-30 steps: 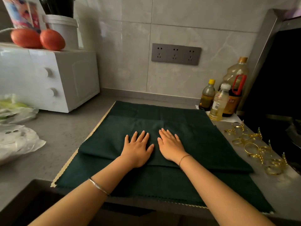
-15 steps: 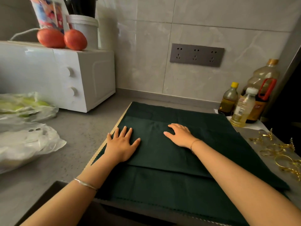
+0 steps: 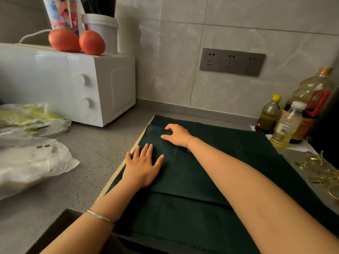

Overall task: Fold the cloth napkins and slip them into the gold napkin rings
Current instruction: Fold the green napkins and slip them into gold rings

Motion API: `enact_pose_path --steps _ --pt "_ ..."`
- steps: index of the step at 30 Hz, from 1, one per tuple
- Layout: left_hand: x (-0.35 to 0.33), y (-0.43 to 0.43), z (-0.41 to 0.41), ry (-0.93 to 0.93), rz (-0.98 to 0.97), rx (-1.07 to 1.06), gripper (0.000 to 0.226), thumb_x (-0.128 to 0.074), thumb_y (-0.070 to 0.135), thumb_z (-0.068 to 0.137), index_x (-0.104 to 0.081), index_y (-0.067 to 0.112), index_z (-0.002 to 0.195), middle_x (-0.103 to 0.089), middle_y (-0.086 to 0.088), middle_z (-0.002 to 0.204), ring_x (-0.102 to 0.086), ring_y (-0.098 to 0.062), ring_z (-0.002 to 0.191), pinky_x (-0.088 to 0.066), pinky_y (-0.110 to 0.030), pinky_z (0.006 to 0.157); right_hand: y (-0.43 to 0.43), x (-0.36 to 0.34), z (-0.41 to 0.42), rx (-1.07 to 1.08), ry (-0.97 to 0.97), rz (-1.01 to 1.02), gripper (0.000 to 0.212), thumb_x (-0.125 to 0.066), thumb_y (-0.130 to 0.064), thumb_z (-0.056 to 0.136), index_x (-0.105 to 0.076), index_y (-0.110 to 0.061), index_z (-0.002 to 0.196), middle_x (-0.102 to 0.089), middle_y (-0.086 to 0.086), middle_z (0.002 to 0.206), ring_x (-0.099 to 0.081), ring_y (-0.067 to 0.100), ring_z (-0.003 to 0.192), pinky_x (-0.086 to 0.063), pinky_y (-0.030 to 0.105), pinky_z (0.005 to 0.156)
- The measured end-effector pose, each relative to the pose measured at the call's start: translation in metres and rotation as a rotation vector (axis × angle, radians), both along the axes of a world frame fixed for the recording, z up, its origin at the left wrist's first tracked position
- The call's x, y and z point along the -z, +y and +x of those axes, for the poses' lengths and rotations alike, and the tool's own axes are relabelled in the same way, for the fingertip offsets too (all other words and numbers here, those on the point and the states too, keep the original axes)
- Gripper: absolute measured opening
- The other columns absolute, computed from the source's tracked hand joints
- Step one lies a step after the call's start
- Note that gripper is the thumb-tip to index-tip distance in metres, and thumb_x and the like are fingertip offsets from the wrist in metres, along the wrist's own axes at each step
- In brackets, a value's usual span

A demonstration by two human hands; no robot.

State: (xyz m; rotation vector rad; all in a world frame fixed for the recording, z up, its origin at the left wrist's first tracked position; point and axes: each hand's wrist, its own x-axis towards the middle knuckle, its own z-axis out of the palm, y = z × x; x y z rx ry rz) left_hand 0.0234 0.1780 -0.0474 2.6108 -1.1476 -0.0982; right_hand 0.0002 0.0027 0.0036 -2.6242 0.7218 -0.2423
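The napkin [image 3: 211, 180] lies part-folded at the counter's [image 3: 91, 162] front edge, and the left hand [image 3: 142, 167] presses open and flat by its left edge to pin the layers. The right hand [image 3: 177, 134], flat mid-cloth a second ago, now pinches the fold's far left corner, likely to turn it over. Rings [image 3: 319, 173] wait at the right edge.

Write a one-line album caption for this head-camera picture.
Left hand presses a folded green napkin while the right hand grips its far corner, gold napkin rings lying at right.

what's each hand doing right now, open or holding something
Left hand: open, fingers flat on the green napkin.
Right hand: closed, fingers pinching the napkin's folded far corner.
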Motion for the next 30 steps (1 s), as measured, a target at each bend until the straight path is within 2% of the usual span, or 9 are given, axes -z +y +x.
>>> enact_pose_path --steps 3,6,9,11,14,17,20,24,30 --pt "0.002 0.000 0.001 0.033 -0.152 -0.040 0.072 -0.013 0.059 0.096 0.009 0.020 0.152 0.008 0.000 0.160 0.001 -0.018 0.148 0.000 -0.042 0.120 0.019 -0.007 0.006 -0.116 -0.116 -0.029 0.028 -0.062 -0.024 0.089 -0.062 -0.015 0.116 -0.063 0.006 0.118 -0.057 0.024 0.111 -0.047 0.040 0.094" --pt "0.001 0.002 -0.001 0.084 -0.363 -0.089 0.072 -0.017 0.056 0.097 0.012 0.019 0.152 0.009 -0.005 0.160 -0.008 -0.022 0.147 -0.011 -0.039 0.120 0.025 -0.013 -0.007 -0.147 -0.191 -0.116 0.011 -0.064 -0.019 0.087 -0.069 -0.020 0.097 -0.069 -0.002 0.099 -0.062 0.018 0.096 -0.051 0.037 0.082" --pt "-0.006 0.006 -0.001 0.192 -0.519 -0.082 0.066 -0.018 0.050 0.100 0.006 0.019 0.152 0.005 -0.002 0.161 -0.009 -0.019 0.147 -0.013 -0.035 0.117 0.028 -0.019 -0.037 -0.163 -0.219 -0.190 0.015 -0.062 -0.019 0.089 -0.070 -0.022 0.100 -0.070 -0.005 0.102 -0.061 0.015 0.099 -0.051 0.036 0.085" --pt "-0.017 0.010 -0.002 0.212 -0.544 -0.031 0.059 -0.016 0.044 0.101 -0.005 0.019 0.153 -0.007 -0.001 0.161 -0.010 -0.016 0.147 -0.011 -0.033 0.118 0.030 -0.024 -0.064 -0.196 -0.189 -0.278 0.020 -0.058 -0.022 0.091 -0.070 -0.024 0.107 -0.069 -0.006 0.109 -0.061 0.014 0.104 -0.049 0.033 0.089" --pt "-0.028 0.014 -0.014 0.088 -0.404 0.061 0.053 -0.013 0.041 0.103 -0.018 0.023 0.152 -0.020 0.003 0.158 -0.015 -0.015 0.146 -0.011 -0.037 0.120 0.035 -0.028 -0.108 -0.241 -0.138 -0.346 0.026 -0.052 -0.024 0.095 -0.066 -0.029 0.116 -0.066 -0.010 0.119 -0.058 0.009 0.111 -0.044 0.026 0.093" --pt "-0.022 0.017 -0.042 -0.020 -0.117 0.131 0.051 -0.012 0.042 0.103 -0.012 0.030 0.153 -0.010 0.004 0.160 -0.005 -0.020 0.148 -0.002 -0.045 0.119 0.040 -0.018 -0.151 -0.262 -0.125 -0.365 0.029 -0.051 -0.023 0.095 -0.064 -0.031 0.120 -0.063 -0.013 0.123 -0.055 0.006 0.116 -0.045 0.026 0.095" --pt "-0.013 0.020 -0.067 -0.090 0.062 0.176 0.052 -0.011 0.042 0.103 -0.003 0.031 0.153 0.000 0.003 0.161 0.004 -0.023 0.148 0.004 -0.048 0.117 0.042 -0.006 -0.187 -0.253 -0.082 -0.350 0.030 -0.052 -0.023 0.095 -0.062 -0.033 0.122 -0.059 -0.016 0.127 -0.050 0.002 0.121 -0.039 0.020 0.100" --pt "-0.010 0.023 -0.084 -0.135 0.155 0.253 0.052 -0.009 0.042 0.103 0.003 0.031 0.152 0.007 0.003 0.161 0.009 -0.025 0.147 0.008 -0.049 0.116 0.042 0.005 -0.222 -0.230 -0.001 -0.338 0.033 -0.047 -0.027 0.097 -0.057 -0.039 0.126 -0.049 -0.024 0.135 -0.040 -0.003 0.128 -0.028 0.013 0.102" --pt "-0.008 0.023 -0.089 -0.106 0.185 0.281 0.054 -0.012 0.046 0.102 0.002 0.033 0.152 0.007 0.005 0.160 0.010 -0.024 0.147 0.009 -0.048 0.116 0.044 0.016 -0.247 -0.209 0.045 -0.274 0.034 -0.044 -0.027 0.099 -0.053 -0.042 0.128 -0.045 -0.025 0.138 -0.037 -0.003 0.130 -0.029 0.017 0.105"
